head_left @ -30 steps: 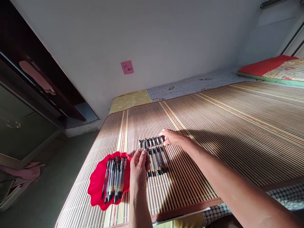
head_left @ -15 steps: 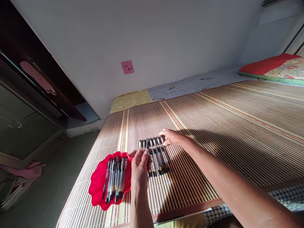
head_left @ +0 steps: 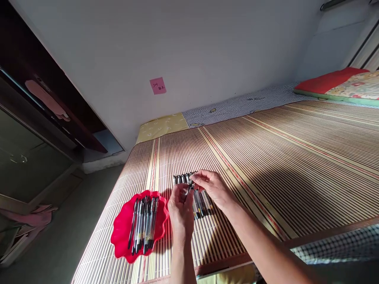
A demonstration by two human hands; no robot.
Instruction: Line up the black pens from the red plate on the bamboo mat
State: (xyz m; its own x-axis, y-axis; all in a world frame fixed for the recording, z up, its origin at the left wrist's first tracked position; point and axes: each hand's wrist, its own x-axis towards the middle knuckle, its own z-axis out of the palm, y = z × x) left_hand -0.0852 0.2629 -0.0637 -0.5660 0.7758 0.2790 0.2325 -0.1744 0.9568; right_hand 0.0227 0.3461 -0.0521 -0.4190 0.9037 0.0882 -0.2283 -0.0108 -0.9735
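My left hand [head_left: 181, 213] is closed around a pen [head_left: 188, 189], its upper end pointing up between thumb and fingers. At that end my right hand [head_left: 215, 190] pinches a small pen cap, mostly hidden by the fingertips; whether it sits on the pen I cannot tell. Behind my hands, a row of black-and-clear pen caps [head_left: 180, 179] lies on the bamboo mat [head_left: 237, 165]. Clear pens with dark ends [head_left: 204, 206] lie side by side below them, partly covered by my hands.
Left of my hands stands a red scalloped plate [head_left: 121, 228] holding several capped pens [head_left: 144, 225]. The mat covers a bed against a white wall with a pink note [head_left: 158, 85]. A red and floral pillow [head_left: 334, 83] lies far right; the bed's left edge drops to the floor.
My right hand has moved left from the right end of the cap row to the pen in my left hand. My left hand has shifted slightly right with the pen.
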